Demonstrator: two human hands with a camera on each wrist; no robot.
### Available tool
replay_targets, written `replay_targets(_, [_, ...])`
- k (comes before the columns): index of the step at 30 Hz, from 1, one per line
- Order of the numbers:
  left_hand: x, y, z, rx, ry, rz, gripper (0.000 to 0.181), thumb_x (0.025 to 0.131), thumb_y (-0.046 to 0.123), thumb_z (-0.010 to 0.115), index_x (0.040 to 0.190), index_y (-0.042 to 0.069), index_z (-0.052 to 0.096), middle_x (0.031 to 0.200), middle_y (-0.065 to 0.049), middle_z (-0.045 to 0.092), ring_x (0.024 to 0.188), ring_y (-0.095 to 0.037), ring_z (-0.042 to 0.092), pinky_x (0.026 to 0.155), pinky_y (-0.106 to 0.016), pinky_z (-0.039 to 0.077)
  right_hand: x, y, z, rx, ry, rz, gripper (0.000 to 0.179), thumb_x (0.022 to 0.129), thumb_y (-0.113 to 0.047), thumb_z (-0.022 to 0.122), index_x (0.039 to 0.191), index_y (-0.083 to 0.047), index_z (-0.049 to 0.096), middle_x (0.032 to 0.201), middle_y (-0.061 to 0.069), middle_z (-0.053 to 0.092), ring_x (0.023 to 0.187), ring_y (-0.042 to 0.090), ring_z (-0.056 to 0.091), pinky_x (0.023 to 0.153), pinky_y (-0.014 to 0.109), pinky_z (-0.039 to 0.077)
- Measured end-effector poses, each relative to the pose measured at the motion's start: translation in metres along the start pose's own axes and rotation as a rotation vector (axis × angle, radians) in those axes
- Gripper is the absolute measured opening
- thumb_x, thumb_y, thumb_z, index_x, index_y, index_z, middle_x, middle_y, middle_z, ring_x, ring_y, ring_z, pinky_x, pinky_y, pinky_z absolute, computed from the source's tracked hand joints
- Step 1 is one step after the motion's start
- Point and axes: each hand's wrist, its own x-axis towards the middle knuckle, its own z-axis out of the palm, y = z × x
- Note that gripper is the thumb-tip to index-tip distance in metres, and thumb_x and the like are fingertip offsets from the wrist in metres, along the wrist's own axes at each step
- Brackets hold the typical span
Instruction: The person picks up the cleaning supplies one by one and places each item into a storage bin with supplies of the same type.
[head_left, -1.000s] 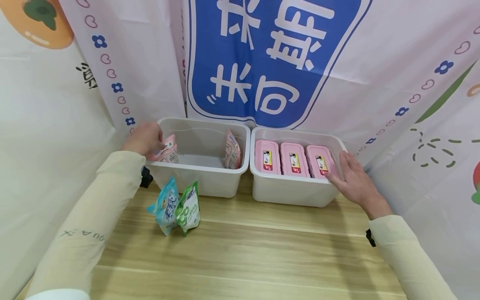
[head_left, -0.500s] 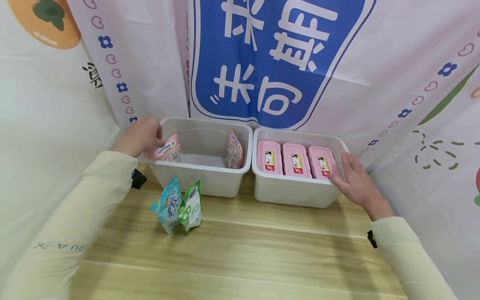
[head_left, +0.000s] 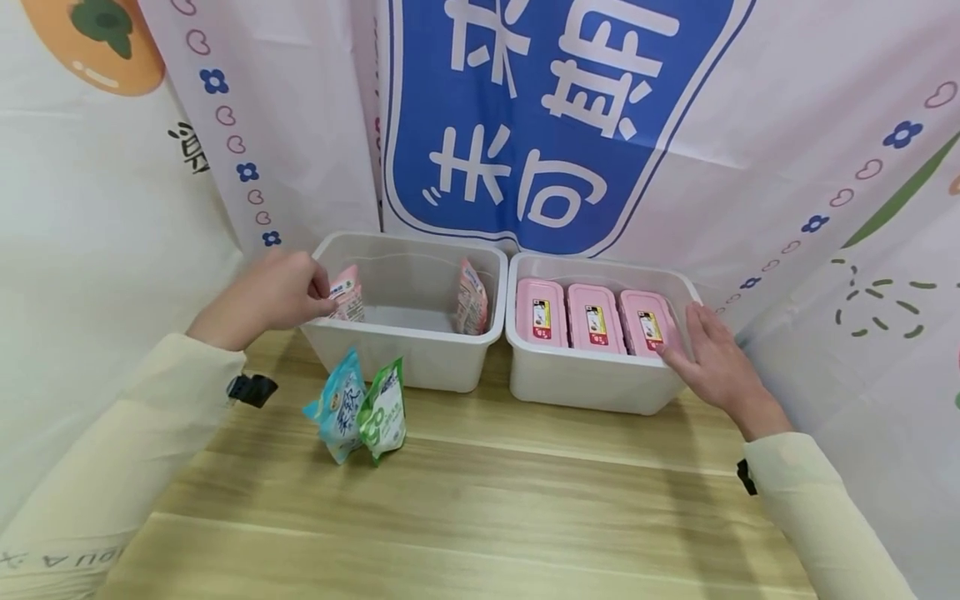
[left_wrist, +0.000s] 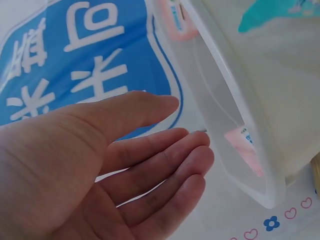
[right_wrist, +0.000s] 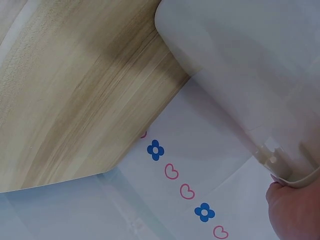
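Observation:
My left hand (head_left: 272, 293) hovers over the left end of a white plastic bin (head_left: 397, 358); in the left wrist view the hand (left_wrist: 135, 160) has loosely bent fingers and nothing between them. Inside that bin a pink packet (head_left: 348, 296) stands at the left end, partly hidden by the hand, and another pink packet (head_left: 471, 300) stands at the right end. My right hand (head_left: 723, 367) rests on the right front corner of a second white bin (head_left: 585, 383), fingers straight along the rim. That bin holds three pink lidded boxes (head_left: 595, 321).
On the wooden table (head_left: 480, 508), before the left bin, a blue packet (head_left: 341, 408) and a green packet (head_left: 383, 412) stand side by side. A printed cloth (head_left: 675, 200) hangs close behind the bins and along both sides.
My left hand has let go of the left pink packet and drawn back, forearm lower and further left. The packet stays in the bin. My right hand keeps its place.

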Motion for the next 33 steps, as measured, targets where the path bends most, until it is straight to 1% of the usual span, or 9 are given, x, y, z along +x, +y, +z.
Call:
replay_targets(4, [-0.010, 0.004, 0.002, -0.014, -0.024, 0.011, 0.020, 0.094, 0.019, 0.077, 0.088, 0.000, 0.076, 0.085, -0.012, 0.075, 0.075, -0.024, 0.061, 0.063, -0.034, 0.051, 0.000, 0.001, -0.001, -0.003, -0.001, 0.004, 0.094, 0.108, -0.051, 0.047, 0.167, 0.000, -0.006, 0.175, 0.030, -0.001, 0.163, 0.051, 0.002, 0.126, 0.075, 0.013])
replay_targets(8, [-0.021, 0.008, 0.005, -0.029, -0.041, 0.013, 0.020, 0.094, 0.018, 0.078, 0.090, -0.001, 0.076, 0.086, -0.013, 0.076, 0.075, -0.023, 0.061, 0.062, -0.031, 0.052, 0.000, 0.001, -0.001, -0.013, 0.000, 0.002, 0.095, 0.108, -0.051, 0.047, 0.167, 0.001, -0.005, 0.175, 0.030, 0.000, 0.162, 0.051, 0.003, 0.126, 0.075, 0.013])
replay_targets(11, [-0.028, 0.012, 0.009, -0.049, -0.055, 0.009, 0.019, 0.094, 0.018, 0.077, 0.091, -0.001, 0.076, 0.085, -0.011, 0.075, 0.072, -0.021, 0.061, 0.059, -0.030, 0.052, 0.000, 0.001, -0.001, -0.012, -0.001, 0.001, 0.095, 0.108, -0.051, 0.047, 0.167, 0.001, -0.005, 0.175, 0.030, 0.000, 0.162, 0.051, 0.003, 0.126, 0.075, 0.013])
replay_targets(13, [-0.033, 0.013, 0.013, -0.051, -0.058, 0.018, 0.018, 0.094, 0.018, 0.077, 0.090, 0.000, 0.076, 0.082, -0.007, 0.075, 0.070, -0.019, 0.060, 0.058, -0.029, 0.051, 0.000, 0.002, -0.001, -0.010, -0.002, 0.001, 0.095, 0.108, -0.052, 0.047, 0.167, 0.000, -0.005, 0.175, 0.030, 0.000, 0.163, 0.051, 0.003, 0.126, 0.075, 0.013])
replay_targets(18, [-0.044, 0.014, 0.019, -0.041, -0.038, 0.069, 0.018, 0.093, 0.020, 0.078, 0.085, 0.003, 0.076, 0.078, -0.002, 0.074, 0.067, -0.016, 0.061, 0.059, -0.030, 0.051, 0.000, 0.002, -0.001, -0.006, 0.004, -0.005, 0.095, 0.108, -0.051, 0.048, 0.167, 0.001, -0.005, 0.175, 0.031, 0.000, 0.162, 0.051, 0.003, 0.127, 0.074, 0.012])
replay_targets(21, [-0.049, 0.016, 0.024, -0.059, -0.027, 0.086, 0.017, 0.092, 0.019, 0.080, 0.086, 0.004, 0.075, 0.077, -0.001, 0.074, 0.068, -0.015, 0.061, 0.060, -0.030, 0.052, 0.000, 0.002, -0.001, -0.004, 0.010, -0.008, 0.095, 0.108, -0.050, 0.049, 0.167, 0.002, -0.004, 0.174, 0.032, 0.001, 0.162, 0.052, 0.004, 0.127, 0.074, 0.012])
replay_targets(27, [-0.058, 0.018, 0.034, -0.083, -0.026, 0.077, 0.013, 0.093, 0.017, 0.078, 0.085, 0.007, 0.075, 0.073, 0.003, 0.069, 0.065, -0.013, 0.057, 0.061, -0.029, 0.049, -0.001, 0.003, 0.000, 0.001, 0.015, -0.007, 0.095, 0.108, -0.050, 0.049, 0.167, 0.003, -0.003, 0.174, 0.032, 0.001, 0.162, 0.052, 0.003, 0.126, 0.075, 0.013])
replay_targets(30, [-0.061, 0.019, 0.038, -0.075, -0.027, 0.070, 0.014, 0.092, 0.018, 0.078, 0.081, 0.010, 0.075, 0.070, 0.004, 0.067, 0.062, -0.012, 0.056, 0.058, -0.028, 0.047, -0.001, 0.002, 0.000, 0.000, 0.020, -0.005, 0.095, 0.108, -0.051, 0.049, 0.167, 0.002, -0.003, 0.175, 0.031, 0.001, 0.162, 0.052, 0.003, 0.125, 0.076, 0.014])
replay_targets(33, [-0.064, 0.019, 0.043, -0.074, -0.030, 0.065, 0.016, 0.091, 0.019, 0.080, 0.080, 0.010, 0.075, 0.069, 0.004, 0.067, 0.062, -0.012, 0.056, 0.057, -0.028, 0.046, 0.000, 0.002, 0.000, 0.000, 0.026, -0.005, 0.095, 0.107, -0.051, 0.049, 0.167, 0.001, -0.003, 0.175, 0.031, 0.002, 0.162, 0.052, 0.004, 0.125, 0.076, 0.014])
